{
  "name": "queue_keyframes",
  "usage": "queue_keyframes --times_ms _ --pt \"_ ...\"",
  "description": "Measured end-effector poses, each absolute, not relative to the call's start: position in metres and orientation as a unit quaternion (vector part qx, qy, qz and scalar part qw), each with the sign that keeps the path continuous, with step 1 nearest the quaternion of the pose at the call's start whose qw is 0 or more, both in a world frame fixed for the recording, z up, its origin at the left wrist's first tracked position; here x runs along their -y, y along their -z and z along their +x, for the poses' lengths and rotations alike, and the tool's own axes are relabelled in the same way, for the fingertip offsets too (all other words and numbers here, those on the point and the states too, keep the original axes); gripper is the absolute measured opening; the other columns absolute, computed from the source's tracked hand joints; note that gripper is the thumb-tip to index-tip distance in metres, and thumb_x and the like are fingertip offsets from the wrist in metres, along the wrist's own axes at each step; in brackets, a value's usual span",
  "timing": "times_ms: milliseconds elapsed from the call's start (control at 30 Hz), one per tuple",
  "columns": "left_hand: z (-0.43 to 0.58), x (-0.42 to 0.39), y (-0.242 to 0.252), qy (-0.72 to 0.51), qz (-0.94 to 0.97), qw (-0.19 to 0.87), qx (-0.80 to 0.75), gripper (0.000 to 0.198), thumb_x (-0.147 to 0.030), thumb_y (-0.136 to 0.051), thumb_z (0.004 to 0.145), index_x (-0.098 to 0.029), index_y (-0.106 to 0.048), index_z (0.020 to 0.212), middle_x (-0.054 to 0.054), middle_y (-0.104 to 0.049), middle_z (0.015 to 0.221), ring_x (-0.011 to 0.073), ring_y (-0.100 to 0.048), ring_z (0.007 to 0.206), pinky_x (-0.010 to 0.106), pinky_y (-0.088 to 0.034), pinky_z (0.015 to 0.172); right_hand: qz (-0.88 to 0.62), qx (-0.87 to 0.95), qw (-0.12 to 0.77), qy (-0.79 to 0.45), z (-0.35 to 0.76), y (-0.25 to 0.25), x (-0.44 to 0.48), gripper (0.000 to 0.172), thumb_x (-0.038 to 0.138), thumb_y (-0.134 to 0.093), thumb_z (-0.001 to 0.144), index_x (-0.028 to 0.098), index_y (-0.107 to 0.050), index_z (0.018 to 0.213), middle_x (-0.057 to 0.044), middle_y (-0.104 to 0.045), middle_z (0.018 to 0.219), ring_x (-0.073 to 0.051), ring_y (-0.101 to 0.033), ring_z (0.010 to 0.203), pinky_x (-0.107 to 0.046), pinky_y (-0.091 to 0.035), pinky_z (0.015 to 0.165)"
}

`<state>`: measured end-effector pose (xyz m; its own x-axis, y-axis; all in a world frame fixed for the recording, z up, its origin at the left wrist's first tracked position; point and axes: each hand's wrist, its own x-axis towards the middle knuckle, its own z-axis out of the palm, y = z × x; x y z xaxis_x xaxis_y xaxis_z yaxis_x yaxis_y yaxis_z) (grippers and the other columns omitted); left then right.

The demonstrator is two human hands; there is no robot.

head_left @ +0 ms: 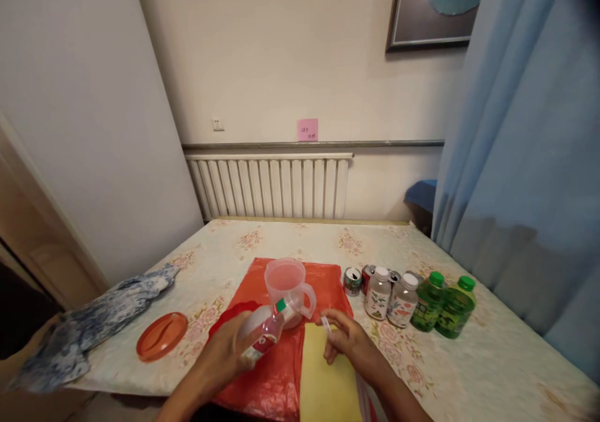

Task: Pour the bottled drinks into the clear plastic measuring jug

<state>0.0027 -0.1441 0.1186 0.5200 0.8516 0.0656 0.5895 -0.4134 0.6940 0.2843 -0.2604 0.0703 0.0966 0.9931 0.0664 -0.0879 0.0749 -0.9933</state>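
Observation:
My left hand (pixel 225 350) is wrapped round a small clear plastic bottle (pixel 265 331) with a red label, tilted with its neck toward a clear plastic jug (pixel 287 287). The jug stands on a red plastic sheet (pixel 276 378) just beyond the bottle. My right hand (pixel 344 341) hovers over a yellow cloth (pixel 323 384), its fingers pinched on a small white thing, perhaps the bottle's cap (pixel 325 323).
A row of drinks stands to the right: cans (pixel 352 281), two white-capped bottles (pixel 390 295), two green bottles (pixel 443 305). An orange lid (pixel 162 336) and a blue patterned cloth (pixel 94 328) lie left. A radiator (pixel 272 187) is behind the table; a blue curtain (pixel 525 159) hangs right.

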Motion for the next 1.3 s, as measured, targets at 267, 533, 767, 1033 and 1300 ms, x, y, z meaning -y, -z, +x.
queue_keyframes --times_ms 267,533,767,1033,1300 --pt "0.017 0.169 -0.073 -0.192 0.785 0.373 -0.455 0.069 -0.017 -0.065 0.057 -0.021 -0.060 0.126 0.008 -0.065 0.129 0.0332 -0.057 0.120 0.042 -0.044 0.104 -0.523 0.549 0.494 -0.425 0.278 -0.101 0.242 0.050 0.034 -0.055 0.082 0.011 -0.054 0.125 0.001 -0.066 0.064 -0.017 -0.063 0.058 -0.031 -0.050 0.064" --pt "0.015 0.171 -0.060 -0.213 0.772 0.387 -0.457 0.072 -0.021 -0.070 0.057 -0.020 -0.060 0.128 0.010 -0.062 0.135 0.0341 -0.054 0.126 0.043 -0.040 0.111 -0.555 0.619 0.427 -0.355 0.267 -0.106 0.250 0.046 0.016 -0.048 0.082 0.014 -0.060 0.126 0.001 -0.064 0.070 -0.015 -0.063 0.062 -0.028 -0.049 0.064" --pt "0.012 0.173 -0.040 -0.215 0.728 0.470 -0.451 0.081 -0.022 -0.071 0.058 -0.020 -0.051 0.137 0.008 -0.056 0.143 0.0324 -0.050 0.132 0.041 -0.040 0.112 -0.561 0.616 0.417 -0.363 0.256 -0.118 0.248 0.052 0.016 -0.048 0.082 0.014 -0.058 0.133 0.003 -0.061 0.064 -0.015 -0.062 0.060 -0.028 -0.049 0.065" --pt "0.005 0.156 -0.057 -0.235 0.723 0.447 -0.472 0.089 -0.028 -0.073 0.059 -0.018 -0.043 0.141 0.012 -0.049 0.149 0.0340 -0.044 0.138 0.042 -0.038 0.114 -0.596 0.526 0.509 -0.331 0.264 -0.105 0.243 0.059 0.033 -0.052 0.083 0.014 -0.047 0.139 0.001 -0.064 0.069 -0.016 -0.060 0.060 -0.030 -0.050 0.063" --pt "-0.006 0.057 -0.071 -0.376 0.677 0.428 -0.466 0.076 -0.038 -0.069 0.065 -0.018 -0.036 0.131 0.011 -0.059 0.127 0.0308 -0.059 0.118 0.045 -0.048 0.102 -0.699 0.478 0.454 -0.277 0.273 0.032 0.234 0.047 0.040 -0.052 0.077 0.020 -0.063 0.119 -0.013 -0.071 0.115 -0.023 -0.070 0.070 -0.039 -0.059 0.068"
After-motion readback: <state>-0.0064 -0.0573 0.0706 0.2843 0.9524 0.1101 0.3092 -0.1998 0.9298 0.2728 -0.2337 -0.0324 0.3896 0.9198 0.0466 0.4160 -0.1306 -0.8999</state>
